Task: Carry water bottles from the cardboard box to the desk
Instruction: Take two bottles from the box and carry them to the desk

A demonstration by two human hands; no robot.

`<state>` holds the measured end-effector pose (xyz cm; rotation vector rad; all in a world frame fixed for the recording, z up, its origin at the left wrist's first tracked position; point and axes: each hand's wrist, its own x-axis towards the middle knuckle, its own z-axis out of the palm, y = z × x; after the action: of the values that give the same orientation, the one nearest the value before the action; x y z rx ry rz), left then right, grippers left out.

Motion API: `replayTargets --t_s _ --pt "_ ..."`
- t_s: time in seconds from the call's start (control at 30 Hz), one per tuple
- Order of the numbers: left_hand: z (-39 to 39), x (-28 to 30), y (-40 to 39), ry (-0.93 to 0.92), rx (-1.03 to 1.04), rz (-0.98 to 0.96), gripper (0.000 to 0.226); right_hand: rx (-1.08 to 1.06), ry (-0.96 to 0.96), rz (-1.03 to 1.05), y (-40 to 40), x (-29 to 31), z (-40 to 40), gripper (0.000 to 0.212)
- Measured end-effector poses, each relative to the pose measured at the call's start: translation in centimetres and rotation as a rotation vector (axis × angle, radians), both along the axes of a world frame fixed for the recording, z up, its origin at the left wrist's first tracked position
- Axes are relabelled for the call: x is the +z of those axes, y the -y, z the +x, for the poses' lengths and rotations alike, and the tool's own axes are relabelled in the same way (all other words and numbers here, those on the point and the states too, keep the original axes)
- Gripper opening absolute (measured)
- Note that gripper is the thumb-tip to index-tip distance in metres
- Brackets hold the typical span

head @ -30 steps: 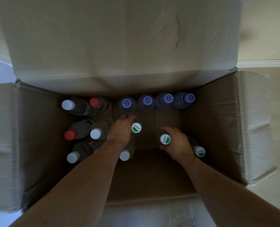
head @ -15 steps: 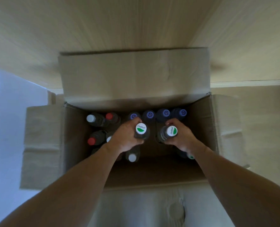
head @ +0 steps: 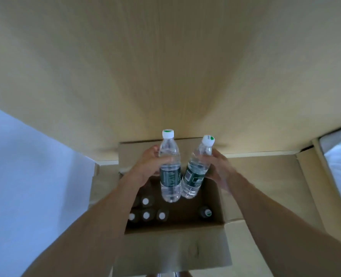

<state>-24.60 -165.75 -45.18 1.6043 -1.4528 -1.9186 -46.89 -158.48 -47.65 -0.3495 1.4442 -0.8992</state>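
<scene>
Box mouth: cardboard box open on top, flaps folded out.
Left half: capped bottles crowd the floor.
Right half: bare cardboard, one lone bottle.
Ahead: wooden panel blocks.

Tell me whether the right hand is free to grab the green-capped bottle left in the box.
Probably not: the right hand already holds a bottle. The path to the green-capped bottle in the box looks open.
</scene>
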Motion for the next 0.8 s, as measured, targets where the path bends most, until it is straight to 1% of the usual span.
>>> replayTargets --t_s 0.03,0.1,0.13,0.23,0.3,0.4,0.47,0.5,0.53,0.6,0.7,0.8 --pt "-0.3 1.9 -0.2 -0.014 0.023 -0.010 0.045 -0.009 -0.012 -0.008 -0.1 1.9 0.2 0.053" --pt "-1.1 5.5 -0.5 -0.055 0.089 -0.010 0.053 -0.029 -0.037 -0.017 0.0 5.7 0.4 0.054" --pt "-1.5 7.1 -0.7 -0.077 0.115 -0.006 0.054 -0.034 -0.045 -0.031 -0.1 7.6 0.5 0.058" --pt "-2.8 11.3 -1.3 -0.117 0.129 -0.045 0.047 -0.016 -0.074 -0.086 -0.2 12.8 0.9 0.076" --pt "-3.6 13.2 -1.7 -0.144 0.139 -0.048 0.045 -0.031 -0.098 -0.107 -0.4 15.4 1.3 0.090" --pt "-4.5 15.0 -2.4 -0.259 0.167 0.035 0.042 -0.085 -0.088 -0.140 -0.6 18.4 1.7 0.101" --pt "-4.7 15.8 -2.7 -0.308 0.118 0.067 0.045 -0.121 -0.065 -0.097 -0.9 19.7 1.8 0.107" --pt "-4.7 16.1 -2.8 -0.316 0.069 0.059 0.047 -0.135 -0.051 -0.083 -1.1 20.2 1.7 0.107" --pt "-4.7 16.3 -2.9 -0.319 0.018 0.045 0.051 -0.153 -0.036 -0.076 -1.3 20.6 1.7 0.103" --pt "-4.6 16.6 -2.9 -0.334 -0.079 0.034 0.056 -0.187 -0.002 -0.061 -1.9 21.2 1.6 0.085" --pt "-4.3 16.9 -3.1 -0.395 -0.162 0.087 0.037 -0.196 0.104 -0.036 -3.0 21.8 1.4 0.062" --pt "-3.8 17.3 -3.1 -0.407 -0.216 0.210 0.028 -0.223 0.179 -0.011 -4.4 22.6 1.5 0.039"
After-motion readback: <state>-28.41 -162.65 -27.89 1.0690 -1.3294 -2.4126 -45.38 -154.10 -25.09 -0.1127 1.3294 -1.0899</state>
